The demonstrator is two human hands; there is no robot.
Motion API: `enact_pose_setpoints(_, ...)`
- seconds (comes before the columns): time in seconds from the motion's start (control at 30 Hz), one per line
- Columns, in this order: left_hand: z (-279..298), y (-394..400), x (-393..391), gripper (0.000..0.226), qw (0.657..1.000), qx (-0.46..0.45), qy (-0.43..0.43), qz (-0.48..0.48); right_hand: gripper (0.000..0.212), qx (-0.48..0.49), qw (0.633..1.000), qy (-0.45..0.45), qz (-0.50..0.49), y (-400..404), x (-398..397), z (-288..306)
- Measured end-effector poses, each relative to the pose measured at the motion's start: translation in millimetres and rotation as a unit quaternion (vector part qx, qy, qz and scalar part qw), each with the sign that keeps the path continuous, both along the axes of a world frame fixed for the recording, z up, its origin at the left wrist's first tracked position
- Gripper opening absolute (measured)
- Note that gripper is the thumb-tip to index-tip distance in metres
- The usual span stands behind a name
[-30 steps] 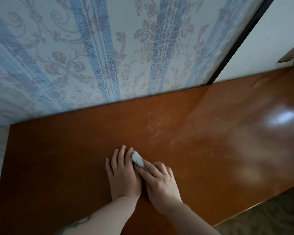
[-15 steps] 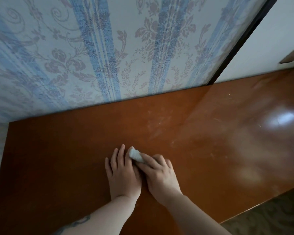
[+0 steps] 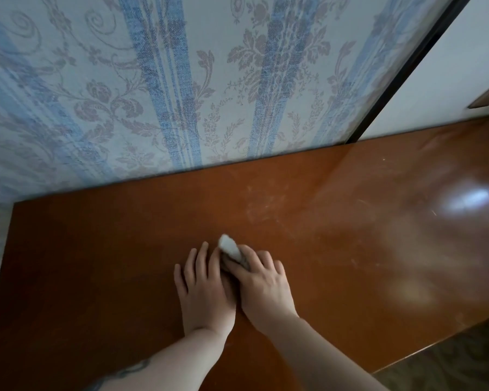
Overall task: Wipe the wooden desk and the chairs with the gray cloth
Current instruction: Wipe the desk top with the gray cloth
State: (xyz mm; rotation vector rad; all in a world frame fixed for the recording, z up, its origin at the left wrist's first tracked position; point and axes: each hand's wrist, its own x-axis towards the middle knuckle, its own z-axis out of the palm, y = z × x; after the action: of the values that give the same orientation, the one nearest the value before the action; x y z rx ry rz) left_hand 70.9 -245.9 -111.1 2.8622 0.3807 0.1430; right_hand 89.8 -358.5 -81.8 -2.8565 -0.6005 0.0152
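The small, bunched pale gray cloth [image 3: 231, 249] lies on the glossy reddish-brown wooden desk [image 3: 102, 258], a little left of the middle of the top and roughly midway between the back edge along the wall and the front edge. Only a short rounded end of it shows; the rest is tucked under the fingers of the right hand [image 3: 261, 286], which curl over it and press it down on the wood. The left hand [image 3: 205, 292] lies flat just beside it, fingers straight and close together, palm on the desk, its forefinger touching the cloth's side.

As for progress, the wiping looks to be in its early or middle stretch. Pale streaks and a dusty haze show right of the hands, running toward the back edge and the far right end, where a window glare sits on the varnish, so that part probably needs passes. The left end looks darker and more even, though whether it is wiped I cannot tell. No chair is in view, so the chairs are presumably left to do.

Behind the desk hangs blue-striped floral wallpaper [image 3: 164, 88]; a dark vertical frame [image 3: 401, 80] borders a plain white panel [image 3: 446, 77].
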Motion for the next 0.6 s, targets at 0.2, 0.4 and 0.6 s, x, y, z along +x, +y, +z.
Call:
enact_pose_setpoints(0.2, 2.4, 0.4, -1.7, 0.047, 1.000, -0.013, 0.011, -0.007, 0.057, -0.039, 0.977, 0.008, -0.208, -30.3, 34.8, 1.2)
enact_pose_setpoints(0.4, -1.6, 1.1, -1.1, 0.043, 1.000, -0.003, -0.002, -0.003, 0.051, 0.061, 0.972, 0.000, -0.229, -22.1, 13.9, 12.3)
enact_pose_setpoints(0.6, 0.9, -0.4, 0.5, 0.043, 1.000, -0.006, 0.006, -0.001, 0.052, 0.040, 0.991, -0.030, -0.122, -3.5, 7.1, -9.2)
